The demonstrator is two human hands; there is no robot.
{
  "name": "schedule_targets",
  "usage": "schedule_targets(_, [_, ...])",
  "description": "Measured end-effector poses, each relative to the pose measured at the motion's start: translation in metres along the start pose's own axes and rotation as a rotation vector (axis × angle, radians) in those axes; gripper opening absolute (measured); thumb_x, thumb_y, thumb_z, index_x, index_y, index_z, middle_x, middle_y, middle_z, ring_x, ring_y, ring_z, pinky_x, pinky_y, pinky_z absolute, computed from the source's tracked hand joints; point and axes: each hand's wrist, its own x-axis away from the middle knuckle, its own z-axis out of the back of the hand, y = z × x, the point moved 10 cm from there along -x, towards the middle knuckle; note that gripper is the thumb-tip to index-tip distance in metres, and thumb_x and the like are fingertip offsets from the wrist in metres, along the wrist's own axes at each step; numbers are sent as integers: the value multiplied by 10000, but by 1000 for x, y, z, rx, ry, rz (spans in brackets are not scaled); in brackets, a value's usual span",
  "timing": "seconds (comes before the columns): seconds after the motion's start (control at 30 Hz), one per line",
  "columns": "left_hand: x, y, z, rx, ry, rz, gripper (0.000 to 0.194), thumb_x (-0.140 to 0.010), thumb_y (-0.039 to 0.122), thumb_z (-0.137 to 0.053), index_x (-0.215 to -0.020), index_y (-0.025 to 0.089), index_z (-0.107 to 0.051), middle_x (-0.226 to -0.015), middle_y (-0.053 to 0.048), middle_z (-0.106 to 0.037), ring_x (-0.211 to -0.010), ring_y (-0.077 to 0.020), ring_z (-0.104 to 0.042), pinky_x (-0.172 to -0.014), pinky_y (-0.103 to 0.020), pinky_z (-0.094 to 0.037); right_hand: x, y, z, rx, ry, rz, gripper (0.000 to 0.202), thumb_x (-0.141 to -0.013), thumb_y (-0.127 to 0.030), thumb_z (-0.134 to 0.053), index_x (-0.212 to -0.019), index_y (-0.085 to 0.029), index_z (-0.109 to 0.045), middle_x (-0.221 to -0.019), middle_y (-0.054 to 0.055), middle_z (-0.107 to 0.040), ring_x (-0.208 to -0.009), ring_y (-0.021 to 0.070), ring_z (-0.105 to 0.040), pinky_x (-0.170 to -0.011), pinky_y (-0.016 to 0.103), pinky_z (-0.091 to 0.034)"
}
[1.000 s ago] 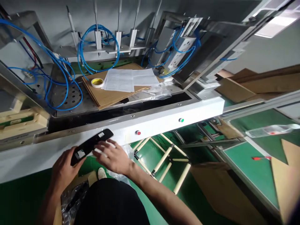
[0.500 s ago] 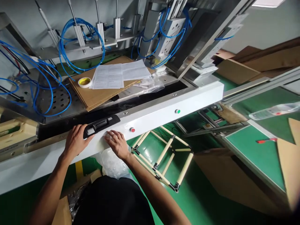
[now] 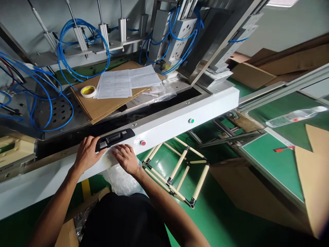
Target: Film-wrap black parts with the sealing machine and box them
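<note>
On the bench (image 3: 180, 115) edge, at 11 o'clock:
Black part (image 3: 114, 138): lies flat, between both hands.
Left hand (image 3: 86, 153): grip loosely curled, thumb touching part's left end.
Right hand (image 3: 126, 158): fingers spread flat on clear bag (image 3: 120, 178), just below part.

Bright even overhead light; ceiling lamp (image 3: 282, 2) glares top right; soft shadows; edges stretched, slightly blurred.

- Round roll of yellow tape (image 3: 88, 91) — lying on flat brown cardboard sheets (image 3: 102, 104).
- White printed paper sheets (image 3: 128, 82) spread over the same cardboard.
- Coiled blue pneumatic hoses (image 3: 77, 44) looped about the metal cylinders behind.
- Round red button (image 3: 143, 142) and round green button (image 3: 191, 120) on the white machine panel (image 3: 205, 109).
- Clear plastic bottle (image 3: 295, 117) lying on its side — on a green surface.
- Cream tube frame with black joints (image 3: 177, 171) on the green floor.
</note>
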Motion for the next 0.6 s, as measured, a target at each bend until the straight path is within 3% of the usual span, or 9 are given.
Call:
schedule_targets(0.3, [1,-6,-12,51,-22,34,581,-947,476,-685,-1410,137,-593,-1142,-166,-663,-1030,-361,-633,-899,-495,-524,-7,-5,14,-4,37,-5,244,-1076,-218,-507,-1227,-231,-698,-1230,89,-742,-1218,225,-599,-1108,449,-434])
schedule_targets(0.4, [10,-16,9,159,101,74,610,-959,509,-673,-1455,173,-556,-1263,-168,-650,-1146,-358,-630,-992,-505,-511,-16,-5,23,3,49,-12,262,-1076,-188,-491,-1242,-234,-688,-1124,72,-744,-1086,207,-602,-1083,430,-425])
schedule_targets(0.5, [37,-30,39,254,295,140,511,-979,513,-652,-1379,201,-585,-1264,-147,-654,-1185,-328,-632,-1027,-486,-505,-29,-4,28,19,49,6,248,-1072,-177,-500,-1226,-221,-689,-1050,60,-733,-978,204,-575,-1042,410,-416])
schedule_targets(0.6, [63,-24,46,232,291,102,443,-937,510,-723,-1254,214,-635,-1207,-131,-680,-1125,-311,-656,-982,-464,-519,-40,-2,31,25,47,23,234,-1069,-184,-516,-1222,-207,-692,-1013,60,-722,-943,210,-563,-983,393,-413])
